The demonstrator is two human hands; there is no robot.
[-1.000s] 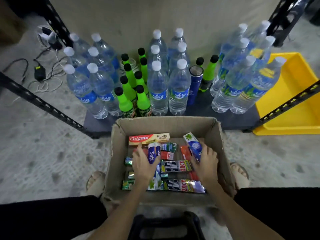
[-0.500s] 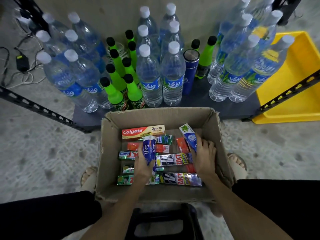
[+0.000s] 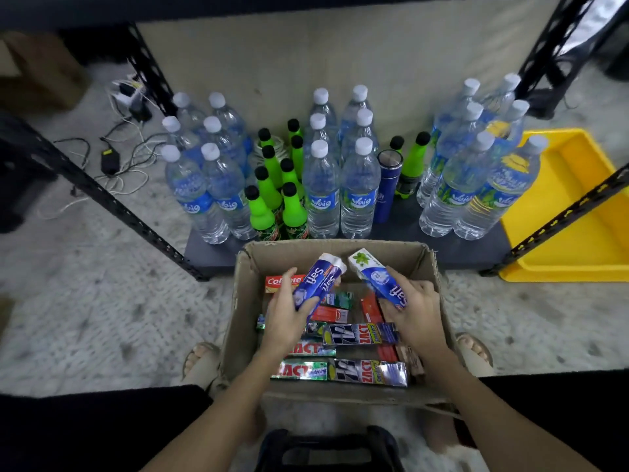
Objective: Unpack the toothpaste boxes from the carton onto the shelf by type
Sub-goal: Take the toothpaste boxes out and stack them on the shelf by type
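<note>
Over the open cardboard carton, the left hand grips two blue Safi toothpaste boxes and the right hand curls around a third Safi box, near the shelf of water bottles.

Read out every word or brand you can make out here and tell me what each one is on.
"Safi": blue box in the left hand, and box in the right hand.
"Colgate", partly covered: red box in the carton.
"ZACT": boxes in the carton; "whitening" on one.
"Vaig": water bottles.
Other small print: too blurred.
</note>
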